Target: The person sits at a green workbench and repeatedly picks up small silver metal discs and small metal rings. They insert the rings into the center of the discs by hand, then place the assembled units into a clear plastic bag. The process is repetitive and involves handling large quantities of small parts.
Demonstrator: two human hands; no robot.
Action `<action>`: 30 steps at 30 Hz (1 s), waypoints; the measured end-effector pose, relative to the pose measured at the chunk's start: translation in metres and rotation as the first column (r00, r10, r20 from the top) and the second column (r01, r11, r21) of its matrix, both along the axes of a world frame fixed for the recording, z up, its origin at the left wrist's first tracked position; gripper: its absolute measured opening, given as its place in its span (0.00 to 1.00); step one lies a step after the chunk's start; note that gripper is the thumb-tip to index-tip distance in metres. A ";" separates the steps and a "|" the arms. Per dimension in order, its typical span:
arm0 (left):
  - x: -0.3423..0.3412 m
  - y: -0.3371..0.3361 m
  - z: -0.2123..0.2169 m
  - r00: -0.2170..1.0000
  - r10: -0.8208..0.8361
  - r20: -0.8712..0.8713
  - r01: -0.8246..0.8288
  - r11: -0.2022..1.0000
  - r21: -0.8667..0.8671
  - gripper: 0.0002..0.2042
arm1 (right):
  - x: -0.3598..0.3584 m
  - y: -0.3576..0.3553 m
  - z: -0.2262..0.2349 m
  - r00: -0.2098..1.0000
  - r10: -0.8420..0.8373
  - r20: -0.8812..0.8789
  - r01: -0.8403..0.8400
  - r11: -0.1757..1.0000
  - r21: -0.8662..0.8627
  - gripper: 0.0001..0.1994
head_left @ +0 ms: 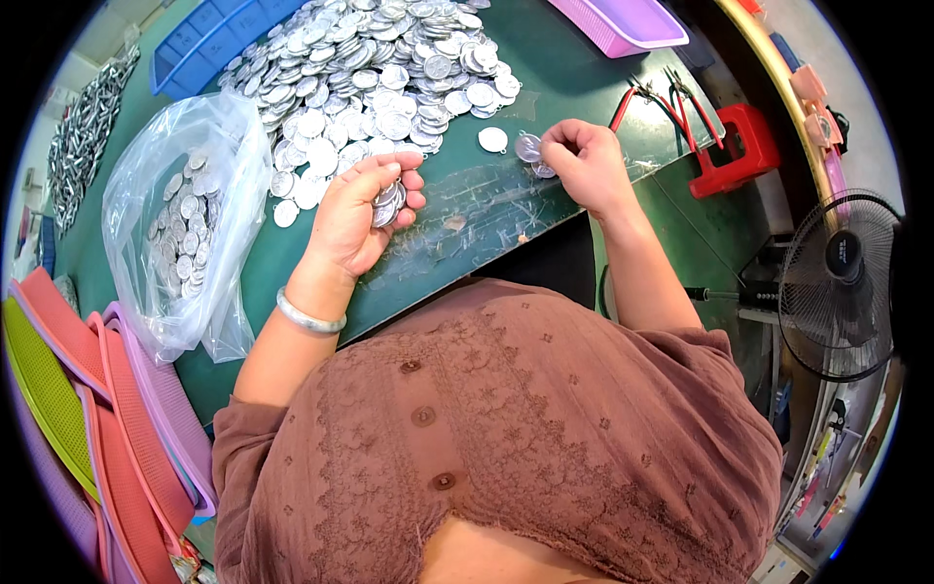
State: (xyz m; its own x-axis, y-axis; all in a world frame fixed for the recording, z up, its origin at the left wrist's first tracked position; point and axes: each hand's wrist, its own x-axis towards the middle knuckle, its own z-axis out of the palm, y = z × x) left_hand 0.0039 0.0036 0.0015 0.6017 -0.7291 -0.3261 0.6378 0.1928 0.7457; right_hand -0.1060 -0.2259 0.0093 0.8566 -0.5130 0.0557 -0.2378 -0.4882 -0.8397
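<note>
My left hand [365, 209] is closed around a small stack of round silver metal pendants [388, 204], held in the curled fingers over the table. To its right, my right hand [587, 164] pinches at a silver pendant [527, 148] near the table's edge. A second disc shows just below that one, partly hidden by the fingers. One loose pendant [492, 140] with a small loop lies flat on the table between the hands. Beyond my left hand spreads a big heap of the same pendants [370, 73]. A clear plastic bag [248, 161] on the left holds more of them.
Red-handled pliers [681, 115] and a red tool frame [732, 156] lie at the right table edge. A blue tray [209, 44] and a purple basket [623, 29] stand at the back. Stacked coloured baskets [146, 428] fill the lower left. A black fan [839, 282] stands right.
</note>
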 end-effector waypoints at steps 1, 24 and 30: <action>0.000 0.000 0.000 1.000 0.001 -0.003 -0.001 1.000 -0.003 0.11 | -0.001 -0.005 -0.001 0.999 -0.014 -0.039 0.007 0.983 -0.181 0.08; -0.008 -0.003 0.008 0.985 -0.085 0.149 0.069 0.991 0.110 0.12 | 0.039 0.012 0.014 0.897 0.441 -0.027 -0.413 0.816 -0.405 0.07; -0.013 -0.005 0.005 0.953 -0.164 0.256 0.123 0.978 0.168 0.09 | 0.037 0.038 0.028 0.757 0.648 -0.086 -0.647 0.761 0.040 0.08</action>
